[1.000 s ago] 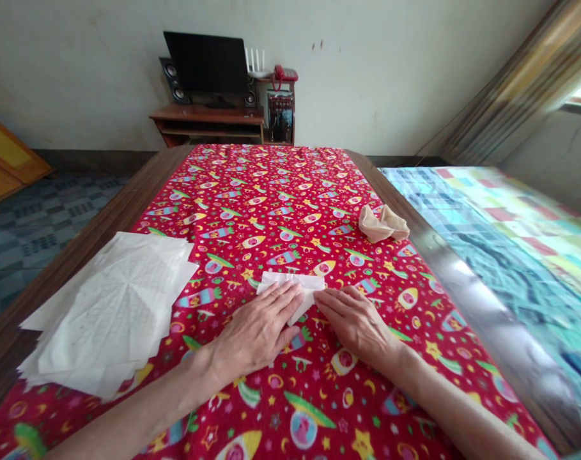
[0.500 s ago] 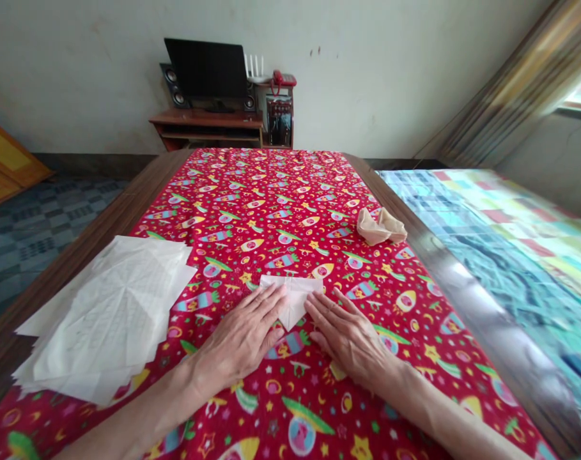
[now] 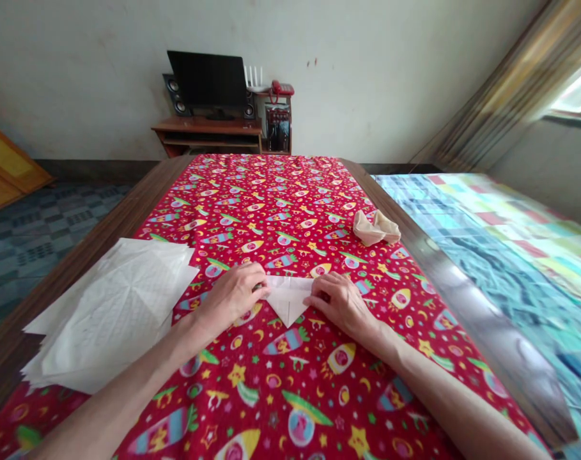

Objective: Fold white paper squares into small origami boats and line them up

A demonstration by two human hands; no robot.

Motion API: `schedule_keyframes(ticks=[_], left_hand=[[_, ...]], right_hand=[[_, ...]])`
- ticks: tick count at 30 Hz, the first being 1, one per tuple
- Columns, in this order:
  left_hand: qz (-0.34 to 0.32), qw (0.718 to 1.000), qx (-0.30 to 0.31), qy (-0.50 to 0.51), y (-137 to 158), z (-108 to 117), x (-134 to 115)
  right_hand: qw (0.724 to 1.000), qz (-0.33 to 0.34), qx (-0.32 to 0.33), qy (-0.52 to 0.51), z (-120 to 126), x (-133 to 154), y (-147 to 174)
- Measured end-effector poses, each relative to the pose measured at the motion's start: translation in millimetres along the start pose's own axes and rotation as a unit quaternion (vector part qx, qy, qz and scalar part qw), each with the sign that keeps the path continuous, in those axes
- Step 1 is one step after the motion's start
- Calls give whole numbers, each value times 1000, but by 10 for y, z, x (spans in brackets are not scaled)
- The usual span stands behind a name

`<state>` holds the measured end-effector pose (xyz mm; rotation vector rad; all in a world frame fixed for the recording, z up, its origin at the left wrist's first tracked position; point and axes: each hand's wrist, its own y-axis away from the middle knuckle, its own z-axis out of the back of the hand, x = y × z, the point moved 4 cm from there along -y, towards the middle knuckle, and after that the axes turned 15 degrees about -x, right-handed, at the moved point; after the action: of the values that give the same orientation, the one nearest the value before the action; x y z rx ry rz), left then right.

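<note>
A small folded sheet of white paper (image 3: pixel 289 299) lies in front of me, its point facing my side and its straight edge away. My left hand (image 3: pixel 240 289) pinches its left corner between thumb and curled fingers. At the opposite corner, my right hand (image 3: pixel 340 299) has the paper in a similar pinch. The two corners themselves are hidden under my fingertips. To the left of my left arm rests a stack of creased white paper sheets (image 3: pixel 112 313). Beyond my right hand sits a folded, cream-coloured paper shape (image 3: pixel 376 228).
A red patterned cloth (image 3: pixel 290 383) covers the middle of the brown table (image 3: pixel 151 185). Against the wall stand a monitor (image 3: pixel 208 80), speakers and a red telephone (image 3: pixel 281 88) on a desk (image 3: pixel 208 131). A bed with a checked cover (image 3: pixel 486 211) adjoins on the right.
My hands have gone from lying flat on the folded paper, fingers stretched, to pinching its two side corners. They have moved apart, and more of the paper shows between them.
</note>
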<state>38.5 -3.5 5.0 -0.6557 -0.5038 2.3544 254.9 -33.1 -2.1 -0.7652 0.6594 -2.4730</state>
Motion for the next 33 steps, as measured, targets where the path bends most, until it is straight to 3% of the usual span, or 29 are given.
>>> schedule_keyframes(ticks=[8, 14, 20, 23, 26, 30, 33], left_hand=[[70, 996, 35, -31, -154, -110, 58], [108, 992, 59, -6, -209, -71, 66], [125, 990, 40, 44, -156, -96, 115], [129, 989, -14, 72, -157, -29, 88], [91, 983, -127, 93, -213, 157, -17], [24, 971, -236, 24, -257, 378, -162], [-23, 966, -252, -57, -206, 406, -185]], right_hand=[[996, -53, -65, 19, -43, -92, -18], [997, -50, -50, 19, -26, -106, -26], [997, -78, -24, -6, -25, -127, -51], [994, -91, 9, -67, -17, -130, -104], [993, -45, -28, -109, 103, -77, -239], [988, 56, -143, -25, 342, 24, -419], [975, 164, -139, 59, 361, 119, -408]])
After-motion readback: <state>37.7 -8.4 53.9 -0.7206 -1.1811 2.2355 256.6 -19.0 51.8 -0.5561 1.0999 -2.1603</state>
